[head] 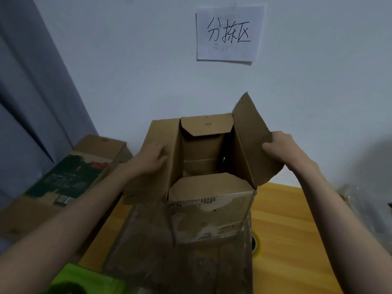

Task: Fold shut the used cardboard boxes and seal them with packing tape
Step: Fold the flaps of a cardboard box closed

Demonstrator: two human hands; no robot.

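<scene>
Right hand (282, 148) pinching outer edge of right long flap (252, 143), thumb on inner face, flap standing steeply up and leaning outward. Left hand (148, 159) laid on left long flap (158, 149), fingers loosely bent over it; firm grasp or mere rest, cannot tell. Open cardboard box (212, 219) between the two, upright on yellow table (286, 219). Both short end flaps already folded in. Long flaps hinged fore-and-aft, so probably inward swing next; left lies lower. Tape roll (256, 242) just right of box, nearer right hand.
</scene>
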